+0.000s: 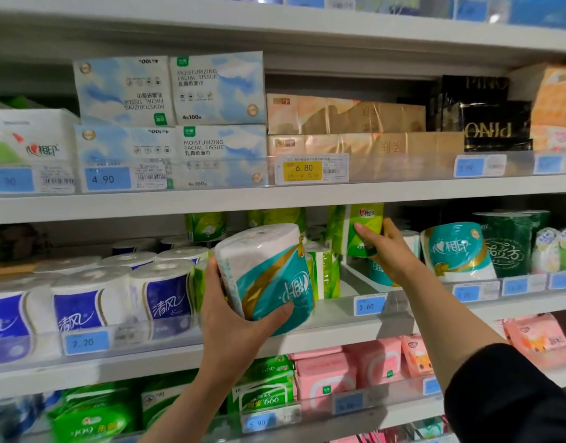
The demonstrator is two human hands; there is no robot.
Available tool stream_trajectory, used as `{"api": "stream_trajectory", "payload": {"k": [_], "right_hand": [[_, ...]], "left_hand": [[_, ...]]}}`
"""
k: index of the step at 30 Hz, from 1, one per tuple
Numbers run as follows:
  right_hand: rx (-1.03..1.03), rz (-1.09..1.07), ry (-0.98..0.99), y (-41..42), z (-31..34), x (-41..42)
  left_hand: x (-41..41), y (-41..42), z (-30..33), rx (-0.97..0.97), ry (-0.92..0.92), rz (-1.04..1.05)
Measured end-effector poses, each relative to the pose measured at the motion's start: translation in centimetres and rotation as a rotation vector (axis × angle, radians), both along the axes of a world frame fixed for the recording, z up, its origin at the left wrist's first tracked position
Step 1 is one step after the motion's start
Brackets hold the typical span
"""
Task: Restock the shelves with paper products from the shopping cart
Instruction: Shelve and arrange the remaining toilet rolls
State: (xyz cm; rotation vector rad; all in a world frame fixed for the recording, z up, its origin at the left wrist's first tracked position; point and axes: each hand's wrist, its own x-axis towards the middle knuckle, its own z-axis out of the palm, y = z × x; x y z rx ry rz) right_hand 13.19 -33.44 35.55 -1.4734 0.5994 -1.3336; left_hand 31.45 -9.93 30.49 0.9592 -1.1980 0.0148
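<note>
**Teal roll held at middle shelf, green pack gripped behind**

Left hand [233, 314] wrapped around a teal roll [265, 276], fingers at the roll's left side, thumb pressed across the lower front of the wrapper. Roll tilted, white top end leaning up and away, held just in front of the middle shelf [339, 327], above its front edge. Right hand [387, 247] reached deeper into the same shelf, fingers and thumb curled round a green pack [361, 228], lifted near the shelf's upper space. Dark sleeve [515, 394] on the right forearm at the lower right.

Left of the teal roll, blue-labelled rolls [93, 302] standing in rows, a 2.20 tag [86, 342] below them. A 2.60 tag [369, 305] on the rail under the green pack. Another teal roll [454, 251] lying tilted to the right of the right hand, dark green cups [508, 244] beside it. On the shelf above, blue tissue packs [169, 119] stacked two high, peach packs [345, 126] to their right, a yellow 6.80 tag [304, 169] in front. Below, green packs [262, 388] and pink packs [348, 366].
</note>
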Motion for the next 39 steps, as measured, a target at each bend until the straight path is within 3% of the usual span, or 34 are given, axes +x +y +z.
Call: {"api": "stream_trajectory", "payload": {"k": [5,12,21,28,34,39], "right_hand": [[-0.009,-0.010,-0.028,0.3,0.1,0.6],[-0.019,0.032,0.117,-0.1,1.2,-0.3],[-0.068,-0.230,-0.112,0.8,-0.2,2.2],[0.067,0.050,-0.043,0.4,1.4,-0.1],[0.012,-0.271,-0.130,2.3,0.6,2.1],[0.092,-0.282,-0.254,3.2,-0.3,1.2]], "left_hand": [[0.1,0.0,0.0,0.016,0.003,-0.009],[0.5,0.3,0.1,0.023,0.014,-0.003],[1.2,-0.2,-0.7,0.051,0.001,0.026],[1.0,-0.1,-0.6,0.066,0.011,0.041],[1.5,-0.1,-0.9,0.084,0.024,0.070],[1.4,-0.5,-1.4,0.093,0.043,0.075]]}}
